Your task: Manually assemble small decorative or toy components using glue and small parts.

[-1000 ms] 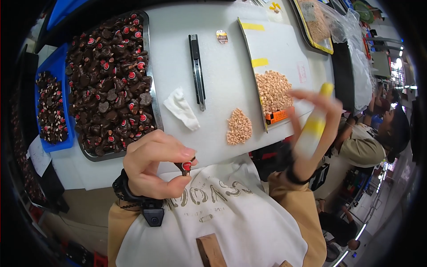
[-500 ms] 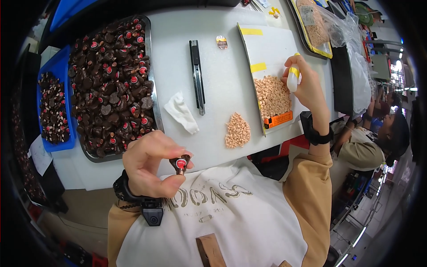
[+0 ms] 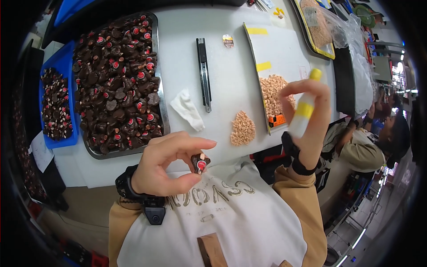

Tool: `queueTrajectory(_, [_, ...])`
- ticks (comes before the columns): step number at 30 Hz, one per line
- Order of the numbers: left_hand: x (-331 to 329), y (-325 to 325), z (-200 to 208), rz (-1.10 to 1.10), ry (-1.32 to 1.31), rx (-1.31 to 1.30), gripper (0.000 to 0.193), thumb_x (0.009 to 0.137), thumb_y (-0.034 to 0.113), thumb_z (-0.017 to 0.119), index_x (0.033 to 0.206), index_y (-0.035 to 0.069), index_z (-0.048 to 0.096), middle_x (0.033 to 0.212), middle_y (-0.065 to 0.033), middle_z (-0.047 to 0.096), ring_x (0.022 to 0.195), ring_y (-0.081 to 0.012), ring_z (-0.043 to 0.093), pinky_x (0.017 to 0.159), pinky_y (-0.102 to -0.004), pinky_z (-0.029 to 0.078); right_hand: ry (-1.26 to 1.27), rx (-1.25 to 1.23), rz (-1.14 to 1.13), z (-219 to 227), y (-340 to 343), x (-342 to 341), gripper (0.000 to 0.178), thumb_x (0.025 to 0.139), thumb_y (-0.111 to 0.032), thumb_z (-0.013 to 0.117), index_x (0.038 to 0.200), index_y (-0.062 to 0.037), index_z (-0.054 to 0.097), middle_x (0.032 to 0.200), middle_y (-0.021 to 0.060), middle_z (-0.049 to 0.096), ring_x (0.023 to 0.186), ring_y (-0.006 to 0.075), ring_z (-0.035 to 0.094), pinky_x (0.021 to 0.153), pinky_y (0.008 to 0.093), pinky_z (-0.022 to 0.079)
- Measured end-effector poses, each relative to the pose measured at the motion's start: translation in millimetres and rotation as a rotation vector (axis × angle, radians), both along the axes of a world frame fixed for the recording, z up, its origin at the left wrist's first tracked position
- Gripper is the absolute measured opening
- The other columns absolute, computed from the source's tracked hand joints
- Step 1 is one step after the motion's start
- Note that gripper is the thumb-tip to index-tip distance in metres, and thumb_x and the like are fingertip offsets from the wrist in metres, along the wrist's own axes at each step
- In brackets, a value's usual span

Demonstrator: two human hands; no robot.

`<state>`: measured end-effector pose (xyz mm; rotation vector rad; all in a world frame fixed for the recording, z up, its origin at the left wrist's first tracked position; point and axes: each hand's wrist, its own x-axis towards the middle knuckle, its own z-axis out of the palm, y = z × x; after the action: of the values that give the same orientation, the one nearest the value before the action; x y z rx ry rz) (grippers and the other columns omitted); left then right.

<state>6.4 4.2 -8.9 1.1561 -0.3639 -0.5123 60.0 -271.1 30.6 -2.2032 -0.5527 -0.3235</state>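
My left hand [image 3: 167, 167] holds a small dark-brown figure [image 3: 200, 163] with a red round face and a beige bit on top. The thumb is below it, and the index fingertip stands apart above it. In my right hand [image 3: 313, 120] is a small white bottle [image 3: 303, 116] with a yellow cap and yellow band, tilted with the cap up. This hand is raised in front of a white board [image 3: 282, 49], partly hiding the beige pieces [image 3: 273, 91] on it. Between my hands, farther off, a small heap of beige pieces [image 3: 243, 129] lies on the table.
A metal tray [image 3: 165, 113] full of dark figures stands at the left, beside a blue tray [image 3: 66, 141] of similar figures. A utility knife [image 3: 203, 73], a crumpled white cloth [image 3: 187, 109] and a small clear packet [image 3: 228, 41] lie mid-table. A co-worker [image 3: 364, 144] sits at the right.
My right hand has come back toward me from the board, and the bottle has swung cap-up. My left hand has moved slightly right, its index finger lifting off the figure, which has turned.
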Motion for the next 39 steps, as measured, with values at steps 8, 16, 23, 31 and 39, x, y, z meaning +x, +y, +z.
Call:
queueTrajectory(8, [-1,-2,0,0.013,-0.01,0.034,0.045,0.072,0.003,0.062,0.116,-0.003,0.057,0.091,-0.0094,0.056,0.078,-0.0129,0.058,0.07,-0.0248,0.052,0.13,-0.082,-0.408,-13,-74,18,0.029,0.078,0.001,0.063,0.102,-0.0034,0.048,0.077,0.0049,0.061,0.071,0.0113,0.056,0.066,0.0237,0.046])
queueTrajectory(16, [1,-1,1,-0.075,0.065,0.032,0.048,0.074,0.004,0.061,0.121,-0.003,0.054,0.093,-0.009,0.056,0.081,-0.0132,0.059,0.072,-0.0257,0.051,0.056,0.158,-0.199,12,4,-16,0.029,0.075,0.01,0.061,0.096,-0.0035,0.046,0.076,0.0087,0.057,0.07,0.0161,0.056,0.067,0.0279,0.047])
queueTrajectory(23, [-4,0,-2,-0.144,0.134,-0.07,0.062,0.075,0.002,0.061,0.134,-0.001,0.041,0.108,-0.0126,0.057,0.09,-0.0152,0.06,0.075,-0.0271,0.05,-0.084,0.114,0.337,-5,68,-26,0.026,0.058,-0.009,0.067,0.082,-0.0053,0.059,0.078,0.0071,0.06,0.068,0.0229,0.054,0.065,0.0325,0.043])
queueTrajectory(31, [-5,5,-2,-0.09,0.343,-0.122,0.066,0.076,-0.002,0.061,0.137,-0.003,0.035,0.118,-0.013,0.055,0.097,-0.0171,0.058,0.081,-0.0296,0.048,-0.201,0.048,0.291,-16,83,-27,0.034,0.056,-0.009,0.064,0.09,-0.0074,0.059,0.077,0.0048,0.059,0.065,0.0219,0.051,0.06,0.0324,0.041])
queueTrajectory(39, [-7,7,-6,-0.163,0.355,-0.183,0.064,0.077,0.001,0.06,0.136,-0.005,0.034,0.113,-0.0138,0.056,0.095,-0.016,0.058,0.082,-0.0288,0.047,-0.032,0.122,0.231,-10,79,-30,0.028,0.058,-0.002,0.07,0.083,-0.0086,0.059,0.08,0.0065,0.063,0.071,0.0236,0.055,0.065,0.0327,0.043])
